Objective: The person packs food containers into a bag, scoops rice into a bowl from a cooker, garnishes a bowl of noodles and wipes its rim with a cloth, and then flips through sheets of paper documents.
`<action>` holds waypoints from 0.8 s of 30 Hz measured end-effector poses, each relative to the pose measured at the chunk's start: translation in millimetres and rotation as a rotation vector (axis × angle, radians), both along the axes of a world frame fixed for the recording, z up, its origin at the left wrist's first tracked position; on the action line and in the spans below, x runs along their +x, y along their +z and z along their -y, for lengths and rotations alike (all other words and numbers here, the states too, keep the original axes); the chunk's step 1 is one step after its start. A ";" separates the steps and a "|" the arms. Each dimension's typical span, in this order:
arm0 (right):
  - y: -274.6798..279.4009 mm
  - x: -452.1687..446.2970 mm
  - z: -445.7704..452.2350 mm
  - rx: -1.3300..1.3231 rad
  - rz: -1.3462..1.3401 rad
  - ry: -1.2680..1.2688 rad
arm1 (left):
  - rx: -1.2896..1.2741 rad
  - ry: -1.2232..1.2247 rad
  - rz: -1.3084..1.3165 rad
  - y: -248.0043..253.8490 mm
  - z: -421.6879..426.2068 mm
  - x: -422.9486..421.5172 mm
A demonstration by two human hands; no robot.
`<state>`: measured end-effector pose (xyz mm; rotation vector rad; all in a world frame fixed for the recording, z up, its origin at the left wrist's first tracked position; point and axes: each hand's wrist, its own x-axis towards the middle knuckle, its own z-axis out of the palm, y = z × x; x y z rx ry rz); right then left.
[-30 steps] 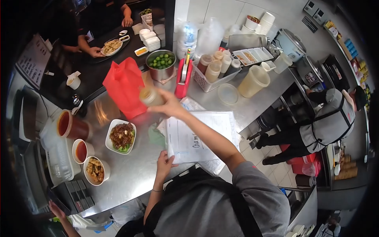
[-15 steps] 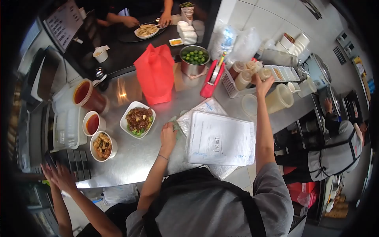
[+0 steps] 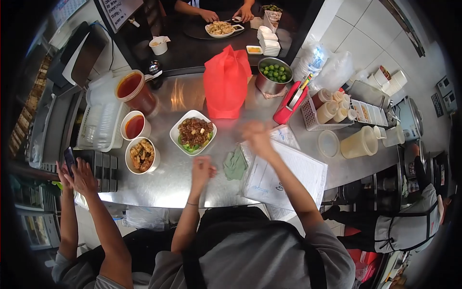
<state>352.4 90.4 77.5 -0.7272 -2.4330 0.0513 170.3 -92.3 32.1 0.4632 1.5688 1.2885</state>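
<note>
My left hand [image 3: 203, 169] hovers over the steel counter, just below a square white bowl [image 3: 193, 151] of dark chopped meat and greens. Its fingers are loosely bent and apart, with nothing visible in them. Smeared by motion, my right hand [image 3: 257, 137] is above the counter near the top of the papers in clear sleeves [image 3: 298, 176]; its grip is unclear. Between the two hands lies a crumpled green cloth [image 3: 235, 164]. A red bag [image 3: 225, 86] stands upright behind the bowl.
Tubs of red sauce [image 3: 134, 126] and a cup of fried pieces [image 3: 142, 155] stand left. Behind are a pot of green limes [image 3: 274, 73], a red tape dispenser [image 3: 291, 104] and a basket of squeeze bottles [image 3: 327, 113]. A co-worker's hands [image 3: 79, 177] hold a phone at left.
My right hand has left the squeeze bottles and swung left over the papers. My left hand has lifted off the green cloth and moved toward the bowl. The view has shifted left.
</note>
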 end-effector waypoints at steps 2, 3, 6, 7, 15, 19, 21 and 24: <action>-27.5 -22.9 12.3 -0.199 -0.002 0.066 | 0.115 0.226 0.095 -6.7 -1.0 -15.5; -22.3 -28.3 14.3 -0.315 0.288 0.098 | 0.232 0.446 0.187 -8.2 -4.5 -23.0; -20.0 -36.5 10.1 -0.444 0.627 0.167 | 0.312 0.402 0.202 -13.9 -15.9 -38.5; -23.2 -35.1 7.4 -0.469 0.670 0.194 | 0.303 0.375 0.166 -15.0 -15.7 -42.6; -40.1 -65.1 -32.5 -1.170 -0.458 0.032 | 0.148 0.302 0.005 4.5 84.4 -60.4; -77.3 -127.9 6.9 -0.904 -0.303 0.107 | 0.139 0.235 0.009 0.9 111.4 -64.7; -81.6 -152.4 28.7 -0.985 -0.374 0.206 | 0.151 0.262 0.050 5.4 111.7 -62.5; -79.1 -154.4 49.4 -1.224 -0.452 0.213 | 0.144 0.337 0.138 8.6 109.0 -54.6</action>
